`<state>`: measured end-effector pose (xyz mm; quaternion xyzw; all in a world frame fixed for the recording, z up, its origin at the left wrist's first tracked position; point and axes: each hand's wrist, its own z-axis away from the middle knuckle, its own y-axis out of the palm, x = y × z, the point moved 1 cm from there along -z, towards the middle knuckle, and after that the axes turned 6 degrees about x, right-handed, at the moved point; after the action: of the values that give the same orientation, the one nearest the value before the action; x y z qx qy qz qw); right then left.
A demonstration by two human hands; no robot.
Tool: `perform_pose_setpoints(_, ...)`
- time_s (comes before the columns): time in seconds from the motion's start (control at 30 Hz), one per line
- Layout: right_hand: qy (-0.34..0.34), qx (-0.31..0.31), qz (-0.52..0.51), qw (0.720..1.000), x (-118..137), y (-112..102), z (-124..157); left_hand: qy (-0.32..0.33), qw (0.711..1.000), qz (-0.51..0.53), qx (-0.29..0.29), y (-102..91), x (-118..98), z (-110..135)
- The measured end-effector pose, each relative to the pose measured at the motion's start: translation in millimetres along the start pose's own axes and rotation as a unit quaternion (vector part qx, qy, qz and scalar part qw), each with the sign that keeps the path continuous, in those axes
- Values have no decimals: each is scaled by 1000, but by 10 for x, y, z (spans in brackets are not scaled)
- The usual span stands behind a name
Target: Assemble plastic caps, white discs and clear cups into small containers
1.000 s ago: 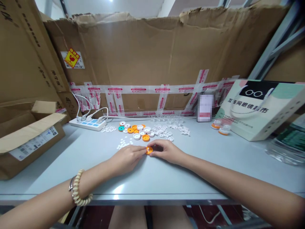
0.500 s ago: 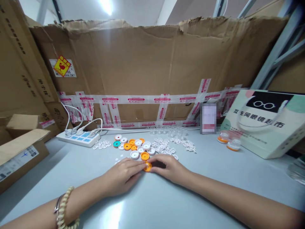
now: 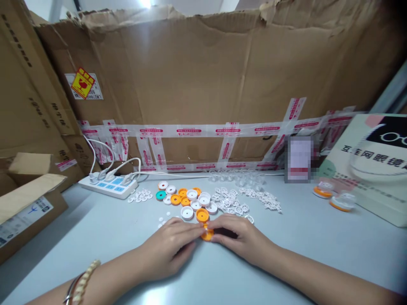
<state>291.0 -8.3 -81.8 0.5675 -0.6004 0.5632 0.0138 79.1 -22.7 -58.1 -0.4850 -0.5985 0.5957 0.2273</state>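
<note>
A shallow orange round cap lies on the table between my hands. My right hand pinches its right side between thumb and forefinger. From the left, my left hand has its fingers pressed together, the fingertips on the cap's near-left rim and inside. A small whitish spot shows inside the cap by those fingertips; what it is I cannot make out. Another orange cap sits just behind, almost touching. Beyond it are several white caps, more orange ones and one teal cap.
White openwork pieces lie behind my right hand, with clear plastic parts further back. Small white discs are near a power strip. Two clear-topped orange pieces stand by a paper bag at right. A cardboard wall closes the back.
The view has shifted, so the table things appear a little further right and lower. Both hands stay at the orange cap, their grip much the same.
</note>
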Motion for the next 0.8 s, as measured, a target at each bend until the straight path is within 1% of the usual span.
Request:
perform_pose_setpoints(0.37, -13, 4, 21, 1000, 7, 1, 20, -1, 1000, -20, -17, -2, -21, -15)
perform_pose_setpoints(0.5, -13, 3, 33, 999, -15, 9, 33, 8, 999, -21, -22, 10, -11, -13)
perform_pose_setpoints(0.8, -27, -1, 63, 998, -18, 15, 48, 13, 998, -52, -18, 48, 15, 4)
